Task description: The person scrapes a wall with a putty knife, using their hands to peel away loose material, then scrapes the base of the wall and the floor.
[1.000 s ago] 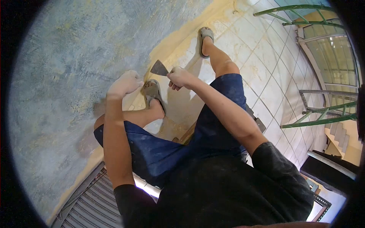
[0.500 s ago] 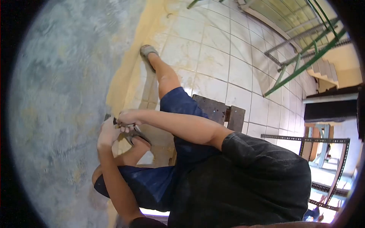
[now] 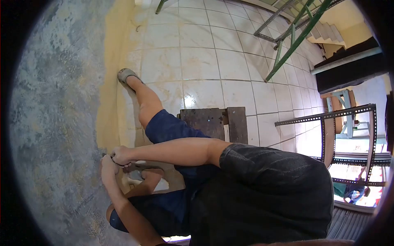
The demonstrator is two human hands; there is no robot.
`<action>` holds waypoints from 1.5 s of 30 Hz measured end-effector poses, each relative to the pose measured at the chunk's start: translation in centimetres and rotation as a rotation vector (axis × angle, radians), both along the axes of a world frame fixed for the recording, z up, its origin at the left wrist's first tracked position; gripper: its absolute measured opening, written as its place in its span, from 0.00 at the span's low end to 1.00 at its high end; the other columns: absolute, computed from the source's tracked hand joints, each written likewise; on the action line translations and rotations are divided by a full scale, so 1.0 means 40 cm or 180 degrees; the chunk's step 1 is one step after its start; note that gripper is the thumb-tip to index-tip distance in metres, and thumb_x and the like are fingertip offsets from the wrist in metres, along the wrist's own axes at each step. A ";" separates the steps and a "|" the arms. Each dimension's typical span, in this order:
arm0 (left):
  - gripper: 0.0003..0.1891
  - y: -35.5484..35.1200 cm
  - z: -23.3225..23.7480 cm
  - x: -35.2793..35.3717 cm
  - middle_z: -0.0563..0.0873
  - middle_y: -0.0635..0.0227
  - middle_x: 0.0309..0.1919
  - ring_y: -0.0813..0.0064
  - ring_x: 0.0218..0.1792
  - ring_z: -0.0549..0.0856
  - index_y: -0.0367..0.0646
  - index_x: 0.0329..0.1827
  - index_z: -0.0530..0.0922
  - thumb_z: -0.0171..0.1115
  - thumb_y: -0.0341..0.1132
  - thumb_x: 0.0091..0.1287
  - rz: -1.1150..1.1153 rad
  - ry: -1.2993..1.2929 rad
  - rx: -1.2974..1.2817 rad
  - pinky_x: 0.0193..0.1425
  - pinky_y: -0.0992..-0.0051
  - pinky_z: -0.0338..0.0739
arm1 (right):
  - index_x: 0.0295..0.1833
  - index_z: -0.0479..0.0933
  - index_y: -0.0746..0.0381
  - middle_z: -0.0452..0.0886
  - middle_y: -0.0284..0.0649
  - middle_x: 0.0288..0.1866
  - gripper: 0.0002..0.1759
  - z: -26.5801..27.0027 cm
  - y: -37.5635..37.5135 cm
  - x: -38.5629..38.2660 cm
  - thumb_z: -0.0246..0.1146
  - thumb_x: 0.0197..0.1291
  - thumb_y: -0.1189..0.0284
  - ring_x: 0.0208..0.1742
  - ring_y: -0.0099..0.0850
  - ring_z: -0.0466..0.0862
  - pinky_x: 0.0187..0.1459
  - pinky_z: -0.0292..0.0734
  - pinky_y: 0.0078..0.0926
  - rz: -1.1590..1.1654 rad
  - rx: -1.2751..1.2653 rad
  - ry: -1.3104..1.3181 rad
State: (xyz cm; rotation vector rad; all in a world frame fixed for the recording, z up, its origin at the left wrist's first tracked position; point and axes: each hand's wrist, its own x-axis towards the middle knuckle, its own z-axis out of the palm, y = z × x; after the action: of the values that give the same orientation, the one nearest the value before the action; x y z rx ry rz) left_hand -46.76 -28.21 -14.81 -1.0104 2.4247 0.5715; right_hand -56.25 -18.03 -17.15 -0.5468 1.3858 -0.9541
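Observation:
My left hand (image 3: 109, 169) and my right hand (image 3: 120, 155) are together against the lower part of a mottled blue-grey wall (image 3: 61, 123). The fingers of both are closed around a small dark flat tool (image 3: 104, 155), mostly hidden by the hands; I cannot tell its exact kind. Pale dust or paste coats the fingers. A yellow-tan band (image 3: 107, 102) runs along the foot of the wall and ends close to the hands. My bent legs in blue shorts lie on either side, one grey clog (image 3: 128, 74) near the band.
A dark wooden low stool (image 3: 202, 121) is beneath me on white floor tiles (image 3: 201, 61) with tan smears. Beyond stand a green metal frame (image 3: 292, 39), a black perforated metal rack (image 3: 328, 117) and a dark bench (image 3: 349, 69). Part of another person (image 3: 356, 192) shows in the far opening.
My view has swung, so the floor and furniture sit further left. Both hands stay together at the wall, still closed on the tool, and appear lower and further left.

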 end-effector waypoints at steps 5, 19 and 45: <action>0.16 0.008 0.022 0.008 0.87 0.42 0.41 0.45 0.46 0.87 0.31 0.47 0.83 0.63 0.33 0.60 -0.0119 0.0280 0.0296 0.48 0.57 0.81 | 0.45 0.82 0.63 0.79 0.39 0.19 0.13 -0.001 0.005 -0.001 0.53 0.64 0.72 0.15 0.28 0.77 0.16 0.71 0.27 -0.0004 -0.0037 -0.0041; 0.17 0.068 0.010 0.081 0.87 0.45 0.43 0.49 0.45 0.86 0.34 0.51 0.81 0.66 0.33 0.59 -0.0239 0.0384 0.1002 0.50 0.61 0.78 | 0.46 0.82 0.66 0.83 0.39 0.29 0.13 -0.135 0.030 0.109 0.54 0.61 0.75 0.23 0.25 0.80 0.21 0.74 0.23 -0.0398 0.0153 -0.0551; 0.28 -0.089 0.002 0.332 0.83 0.44 0.55 0.54 0.59 0.83 0.31 0.60 0.76 0.65 0.43 0.63 0.0665 0.0512 0.0088 0.61 0.63 0.76 | 0.60 0.77 0.70 0.75 0.34 0.24 0.18 -0.099 -0.035 0.069 0.57 0.66 0.77 0.17 0.24 0.73 0.15 0.66 0.21 -0.1333 0.0210 -0.0847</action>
State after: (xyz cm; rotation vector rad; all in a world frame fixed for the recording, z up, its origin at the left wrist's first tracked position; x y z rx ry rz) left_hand -33.47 -31.76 -14.75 -1.2595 2.4564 0.7826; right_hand -53.49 -19.43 -21.11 -0.0703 1.3061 -1.2609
